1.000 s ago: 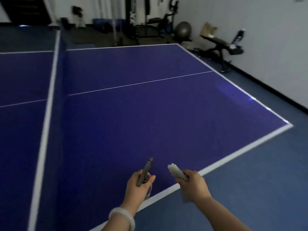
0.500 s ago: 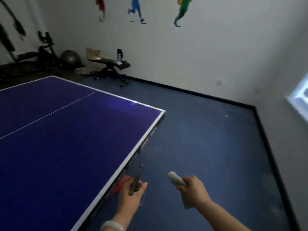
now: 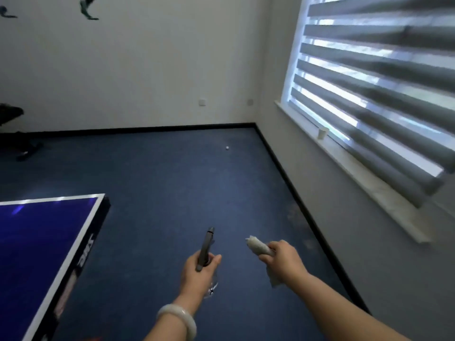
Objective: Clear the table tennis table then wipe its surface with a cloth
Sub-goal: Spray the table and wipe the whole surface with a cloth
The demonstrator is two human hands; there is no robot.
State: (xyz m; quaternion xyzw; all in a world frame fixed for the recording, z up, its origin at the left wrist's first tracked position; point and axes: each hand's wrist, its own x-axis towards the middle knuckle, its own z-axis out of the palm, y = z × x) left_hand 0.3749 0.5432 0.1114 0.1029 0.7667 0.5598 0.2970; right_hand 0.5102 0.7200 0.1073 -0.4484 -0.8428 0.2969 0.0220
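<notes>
I see my left hand (image 3: 200, 271) gripping a dark paddle (image 3: 205, 248), my right hand (image 3: 283, 263) clutching a rolled cloth (image 3: 258, 247), table (image 3: 46, 242) at left.

A home gym or recreation room: a blue table tennis table (image 3: 37, 244) fills the lower left, dark exercise equipment (image 3: 11, 126) sits at the left edge, runner decals (image 3: 87, 8) mark the upper-left wall, and blue sports flooring (image 3: 172, 183) spreads below.
</notes>
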